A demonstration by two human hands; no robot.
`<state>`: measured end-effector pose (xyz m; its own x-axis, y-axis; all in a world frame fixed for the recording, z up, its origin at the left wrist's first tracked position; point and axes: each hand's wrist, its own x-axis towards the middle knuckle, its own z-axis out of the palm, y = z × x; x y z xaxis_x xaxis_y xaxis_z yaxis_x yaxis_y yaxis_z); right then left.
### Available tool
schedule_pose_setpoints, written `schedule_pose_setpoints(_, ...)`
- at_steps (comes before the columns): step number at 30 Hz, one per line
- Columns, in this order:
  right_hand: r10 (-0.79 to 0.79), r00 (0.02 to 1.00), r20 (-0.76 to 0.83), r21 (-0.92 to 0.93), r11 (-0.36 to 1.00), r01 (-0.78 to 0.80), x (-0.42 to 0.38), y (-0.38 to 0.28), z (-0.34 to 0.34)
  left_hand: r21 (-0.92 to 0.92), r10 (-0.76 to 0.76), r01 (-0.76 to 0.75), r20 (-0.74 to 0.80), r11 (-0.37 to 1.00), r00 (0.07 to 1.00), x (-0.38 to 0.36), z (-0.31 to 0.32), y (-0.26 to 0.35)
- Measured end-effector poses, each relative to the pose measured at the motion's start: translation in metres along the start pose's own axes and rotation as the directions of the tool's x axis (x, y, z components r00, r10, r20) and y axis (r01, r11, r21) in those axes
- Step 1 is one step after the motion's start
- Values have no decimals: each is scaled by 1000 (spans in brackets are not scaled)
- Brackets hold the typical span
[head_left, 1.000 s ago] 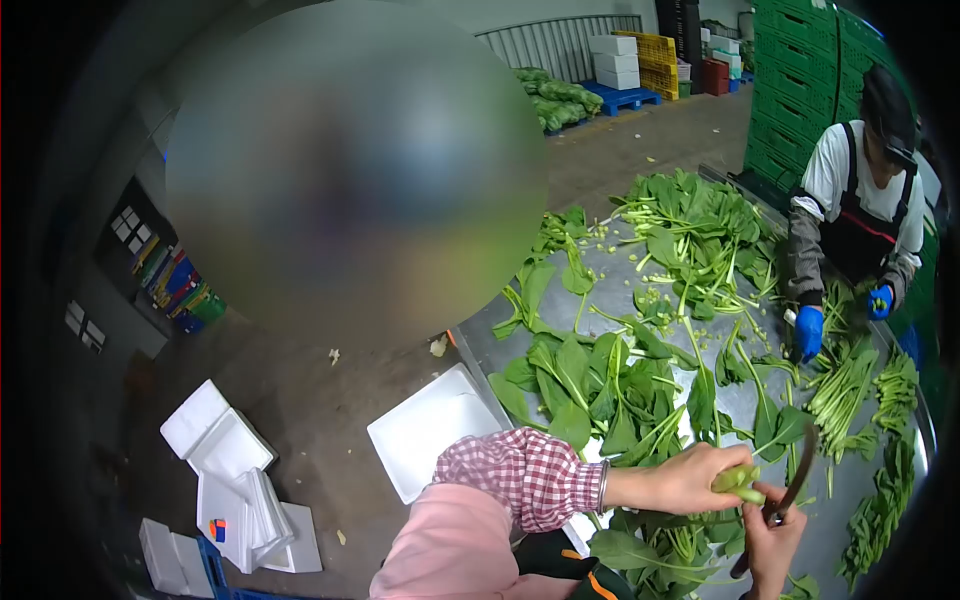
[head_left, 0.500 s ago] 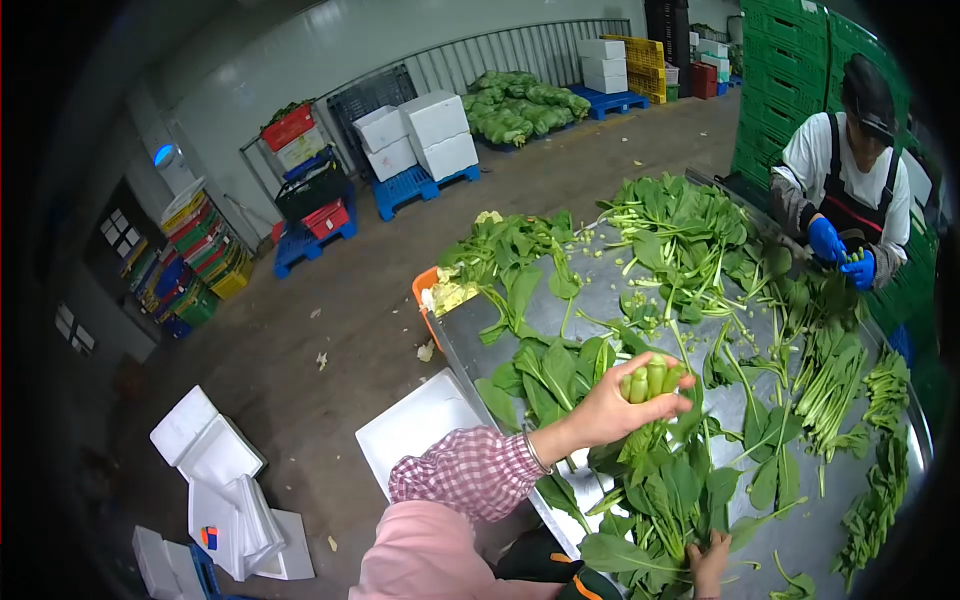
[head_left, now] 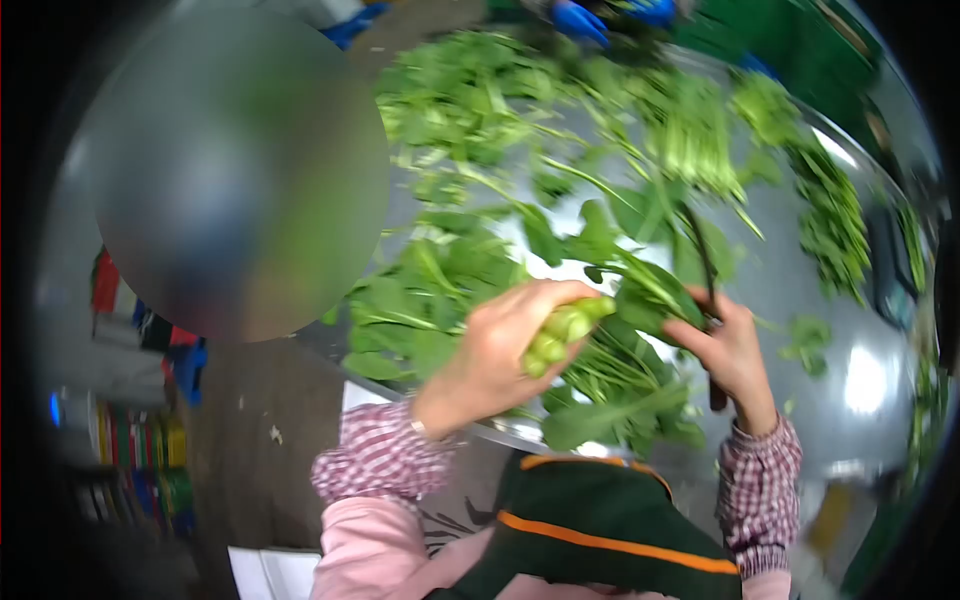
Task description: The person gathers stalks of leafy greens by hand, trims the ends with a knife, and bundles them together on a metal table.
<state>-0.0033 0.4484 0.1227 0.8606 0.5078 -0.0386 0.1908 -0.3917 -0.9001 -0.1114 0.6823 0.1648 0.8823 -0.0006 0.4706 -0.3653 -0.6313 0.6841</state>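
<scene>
My left hand (head_left: pixel 490 345) is closed around a bunch of leafy greens (head_left: pixel 562 338), its cut pale-green stem ends facing me. Its leaves stretch away to the right, towards my right hand (head_left: pixel 738 355). That hand is wrapped round a knife (head_left: pixel 703 240); the dark blade points away from me and the handle end shows below my fingers. The right thumb lies against a leaf next to the blade. Below both hands, a pile of loose greens (head_left: pixel 640 400) lies at the table's near edge. Motion blurs some of the detail.
More leafy greens (head_left: pixel 470 90) cover the far left of the metal table (head_left: pixel 840 430). Trimmed bundles (head_left: pixel 695 135) lie at the back and along the right. Across the table are a person's blue-gloved hands (head_left: pixel 578 22). A round blurred patch hides the upper left.
My view has turned down and towards the right. My right hand has risen from the pile with a knife in it, close to the bunch that my left hand still holds.
</scene>
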Motion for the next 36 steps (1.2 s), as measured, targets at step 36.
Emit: schedule_pose_setpoints(36,104,994,-44,-486,867,-112,-71,155,66,-11,-305,308,-185,951,934,0,-5,-21)
